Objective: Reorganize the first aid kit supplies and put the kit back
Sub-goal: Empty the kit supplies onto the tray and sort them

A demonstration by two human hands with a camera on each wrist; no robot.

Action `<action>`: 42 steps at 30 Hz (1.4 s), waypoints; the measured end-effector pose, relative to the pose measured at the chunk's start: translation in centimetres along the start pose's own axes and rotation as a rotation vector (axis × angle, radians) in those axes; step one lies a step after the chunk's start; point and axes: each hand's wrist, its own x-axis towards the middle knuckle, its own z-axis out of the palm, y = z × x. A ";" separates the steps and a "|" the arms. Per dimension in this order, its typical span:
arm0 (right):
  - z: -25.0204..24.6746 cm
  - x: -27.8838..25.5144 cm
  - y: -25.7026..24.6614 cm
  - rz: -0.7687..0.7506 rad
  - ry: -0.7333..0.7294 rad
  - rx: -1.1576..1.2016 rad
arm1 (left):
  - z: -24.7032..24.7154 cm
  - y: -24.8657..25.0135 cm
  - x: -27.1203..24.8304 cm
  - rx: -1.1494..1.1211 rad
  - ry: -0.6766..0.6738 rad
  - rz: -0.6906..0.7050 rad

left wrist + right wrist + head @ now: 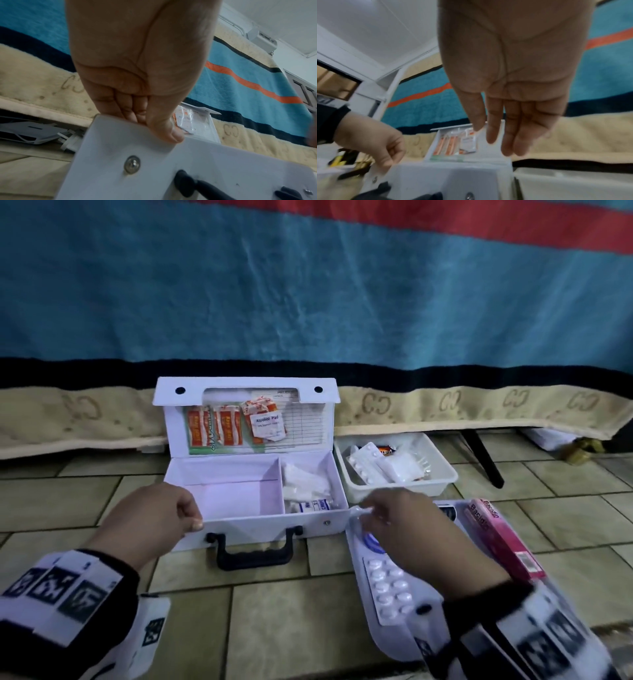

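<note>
Kit: white case (pixel 250 522) sits open at centre of the head view, lid (pixel 245 416) upright at the back, handle (pixel 255 553) on the near wall, facing the person.
Long axis: runs left to right across the frame, parallel to the blanket (pixel 308 302) behind it.
Compartments: left one (pixel 236 491) looks bare; right one holds white packets (pixel 306 487).
Left hand: left hand (pixel 161 518) pinches the case's near left corner, thumb on the outer face, fingers curled over the rim, as the left wrist view confirms.
Right hand: right hand (pixel 404 529) hovers at the case's near right corner, fingers straight and together in the right wrist view; whether it touches the clear wrapper beneath it is too blurred to tell.
Loose supplies: near tray (pixel 359 583) at lower right holds a blister strip (pixel 390 590) and a pink box (pixel 503 539); far tray (pixel 442 474) beside the case holds more strips.
Nearer hand: the right, judged best placed for both trays.
Room: tiled floor (pixel 291 621) lies open in front of the handle; blanket edge crowds the lid from behind.
</note>
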 end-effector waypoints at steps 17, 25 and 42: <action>5.0 10.0 -5.8 -0.096 -0.491 -0.619 | 0.2 -0.1 -0.2 -0.064 0.010 -0.053; 0.3 6.8 -3.5 0.002 -0.228 0.197 | 0.2 -0.1 -0.2 -0.023 0.027 -0.040; -3.5 1.6 12.8 0.558 -0.063 -0.281 | 0.1 0.0 -0.5 -0.031 0.026 -0.008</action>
